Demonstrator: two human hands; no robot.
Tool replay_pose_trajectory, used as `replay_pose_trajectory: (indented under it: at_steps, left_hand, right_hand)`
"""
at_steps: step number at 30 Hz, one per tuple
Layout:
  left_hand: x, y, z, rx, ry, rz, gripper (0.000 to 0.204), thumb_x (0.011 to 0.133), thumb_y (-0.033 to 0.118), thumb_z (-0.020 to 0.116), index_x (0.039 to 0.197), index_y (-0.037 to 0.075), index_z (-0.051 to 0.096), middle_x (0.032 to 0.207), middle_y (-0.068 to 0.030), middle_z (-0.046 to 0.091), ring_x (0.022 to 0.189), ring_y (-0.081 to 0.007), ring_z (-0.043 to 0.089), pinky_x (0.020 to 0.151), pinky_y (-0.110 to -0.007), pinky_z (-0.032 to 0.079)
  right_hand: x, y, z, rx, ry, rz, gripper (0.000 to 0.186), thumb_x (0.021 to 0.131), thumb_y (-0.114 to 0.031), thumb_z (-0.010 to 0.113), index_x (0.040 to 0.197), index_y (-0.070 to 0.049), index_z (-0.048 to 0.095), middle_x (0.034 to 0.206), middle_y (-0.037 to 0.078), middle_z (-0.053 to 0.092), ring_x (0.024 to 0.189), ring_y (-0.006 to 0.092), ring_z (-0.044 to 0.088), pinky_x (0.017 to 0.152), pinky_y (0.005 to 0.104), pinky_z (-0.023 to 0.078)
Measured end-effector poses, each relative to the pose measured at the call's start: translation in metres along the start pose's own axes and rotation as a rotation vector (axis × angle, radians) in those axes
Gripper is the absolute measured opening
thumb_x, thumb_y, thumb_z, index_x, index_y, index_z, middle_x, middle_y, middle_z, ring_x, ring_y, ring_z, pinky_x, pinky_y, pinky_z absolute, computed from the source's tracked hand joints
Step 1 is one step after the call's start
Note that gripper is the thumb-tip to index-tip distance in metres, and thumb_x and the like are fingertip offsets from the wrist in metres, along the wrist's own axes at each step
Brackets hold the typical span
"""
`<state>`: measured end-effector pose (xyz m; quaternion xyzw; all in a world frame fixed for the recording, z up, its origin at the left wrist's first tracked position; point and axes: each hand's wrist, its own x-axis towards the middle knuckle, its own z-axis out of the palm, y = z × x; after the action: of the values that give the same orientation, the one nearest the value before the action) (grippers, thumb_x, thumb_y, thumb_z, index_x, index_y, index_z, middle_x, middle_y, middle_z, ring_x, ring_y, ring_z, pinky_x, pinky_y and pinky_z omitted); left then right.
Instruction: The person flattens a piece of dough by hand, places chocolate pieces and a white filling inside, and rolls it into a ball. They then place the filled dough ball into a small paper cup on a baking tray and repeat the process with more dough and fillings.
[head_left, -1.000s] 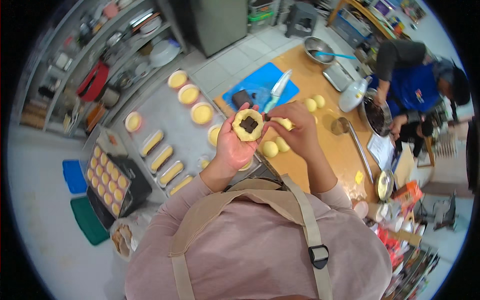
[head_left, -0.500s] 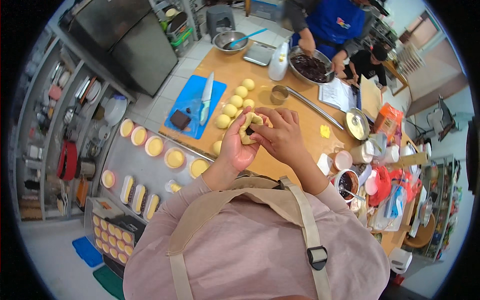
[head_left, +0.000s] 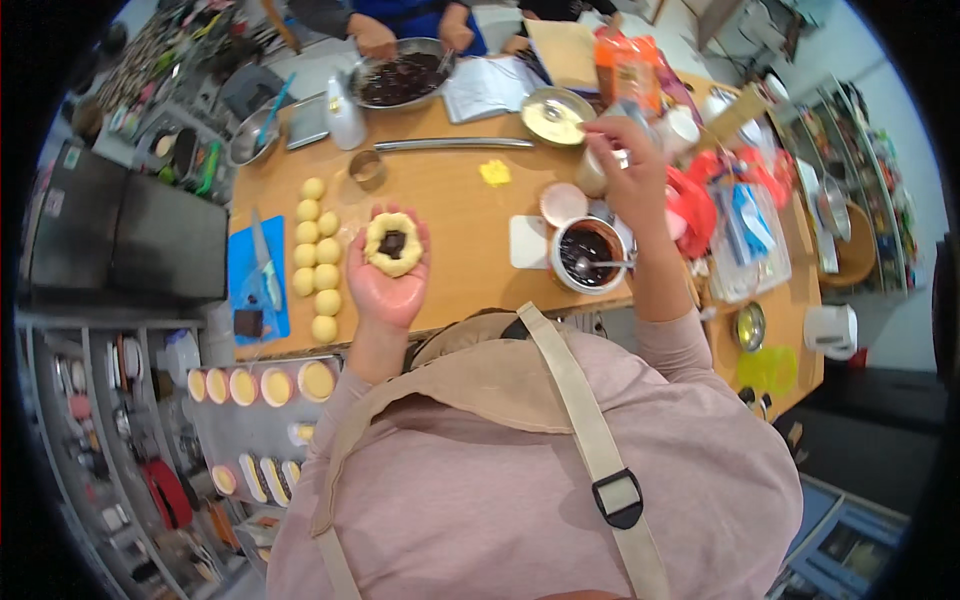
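Note:
On my upturned left hand [head_left: 388, 298] rests a cupped piece of pale yellow dough [head_left: 411, 252], with dark chocolate-like filling [head_left: 393, 243] in its hollow. My right hand [head_left: 632, 170] is stretched out to the right, its fingertips pinched at the edge of a metal bowl [head_left: 526, 118] of pale yellow cream. What those fingers hold, if anything, I cannot make out. Below that hand stands a white tub [head_left: 590, 287] of glossy dark filling with a metal spoon [head_left: 605, 264] in it. Left of my left hand, smooth dough balls [head_left: 327, 250] lie in two rows.
A blue board [head_left: 240, 255] carries a knife [head_left: 265, 260] and a dark block [head_left: 248, 323]. Across the table, a co-worker's hands are at a bowl of dark mixture [head_left: 400, 80]. A metal rod [head_left: 455, 144] lies mid-table. Filled cups [head_left: 277, 386] stand on a tray at left.
My right hand has left the dough and moved far right to the cream bowl. My left hand now holds the dough alone, palm up. The view has turned to the right.

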<state>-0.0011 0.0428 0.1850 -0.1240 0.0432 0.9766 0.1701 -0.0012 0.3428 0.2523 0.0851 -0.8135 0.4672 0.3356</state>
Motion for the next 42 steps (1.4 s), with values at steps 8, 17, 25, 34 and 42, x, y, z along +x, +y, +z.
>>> replay_pose_trajectory:
  at_steps: [8,17,25,34,42]
  left_hand:
    - [0.025,-0.035,-0.036,0.043,0.182,0.003,0.033,0.093,0.024,0.04,0.119,0.01,0.055,0.12,-0.0072,0.059,0.117,-0.0291,0.052,0.099,-0.046,0.043]
    - [0.046,-0.046,-0.029,0.093,0.083,-0.032,0.034,0.094,0.025,0.039,0.119,0.008,0.055,0.122,-0.009,0.058,0.118,-0.0306,0.051,0.099,-0.047,0.043]
    - [0.051,-0.05,-0.025,0.09,0.13,-0.021,0.034,0.093,0.025,0.039,0.119,0.009,0.055,0.124,-0.0087,0.057,0.12,-0.0309,0.05,0.099,-0.047,0.043]
    - [0.046,-0.042,-0.039,0.055,0.103,-0.004,0.034,0.093,0.023,0.039,0.117,0.008,0.057,0.121,-0.0084,0.058,0.116,-0.028,0.053,0.093,-0.044,0.047]
    - [0.064,-0.076,-0.021,0.063,0.044,-0.141,0.034,0.092,0.024,0.042,0.119,0.009,0.056,0.12,-0.0081,0.059,0.115,-0.0278,0.053,0.095,-0.044,0.045]
  right_hand:
    - [-0.099,0.089,-0.177,-0.605,0.081,0.467,0.016,0.085,-0.015,0.062,0.095,-0.004,0.067,0.087,0.013,0.064,0.078,0.0233,0.062,0.071,0.0332,0.048]
    - [-0.2,0.179,-0.196,-0.778,-0.106,0.892,0.019,0.081,-0.016,0.063,0.095,-0.004,0.067,0.092,0.018,0.066,0.085,0.0319,0.064,0.074,0.04,0.049]
    - [-0.21,0.227,-0.157,-1.209,-0.43,0.738,0.045,0.077,-0.017,0.066,0.12,-0.009,0.057,0.102,0.017,0.062,0.099,0.034,0.059,0.085,0.0428,0.048]
    - [-0.191,0.155,-0.219,-0.487,-0.396,1.03,0.03,0.087,-0.009,0.054,0.116,-0.005,0.045,0.081,0.013,0.062,0.075,0.0237,0.062,0.068,0.0347,0.046]
    - [-0.109,0.088,-0.169,0.919,0.487,0.843,0.023,0.089,-0.02,0.064,0.107,-0.011,0.053,0.064,-0.008,0.038,0.049,0.0035,0.033,0.041,0.0199,0.028]
